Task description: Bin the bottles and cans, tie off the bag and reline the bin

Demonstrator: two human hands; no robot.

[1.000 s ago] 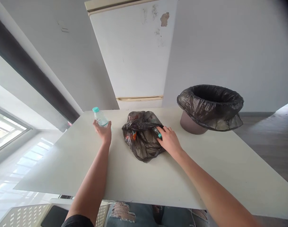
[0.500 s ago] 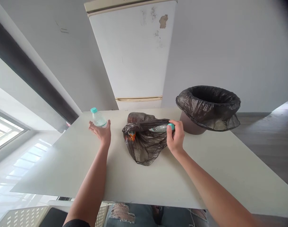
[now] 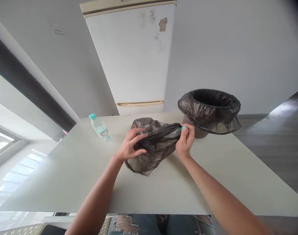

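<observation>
A dark plastic bag [image 3: 154, 153] with things inside lies in the middle of the white table [image 3: 163, 186]. My left hand [image 3: 130, 147] is closed on the bag's left side, fingers pinching the plastic. At the bag's right end, my right hand [image 3: 185, 142] is closed round the teal-capped neck of a clear bottle [image 3: 180, 129] that sticks out of the bag. Another clear bottle with a teal cap [image 3: 99, 126] stands apart at the far left of the table, untouched.
A brown bin lined with a dark bag [image 3: 209, 109] stands on the table at the far right, just behind my right hand. A white fridge [image 3: 131, 62] rises behind the table. A perforated white crate [image 3: 22, 228] sits low at the left.
My left hand let go of the standing bottle and moved right onto the bag. My right hand pulled the bagged bottle toward the right, by the bin.
</observation>
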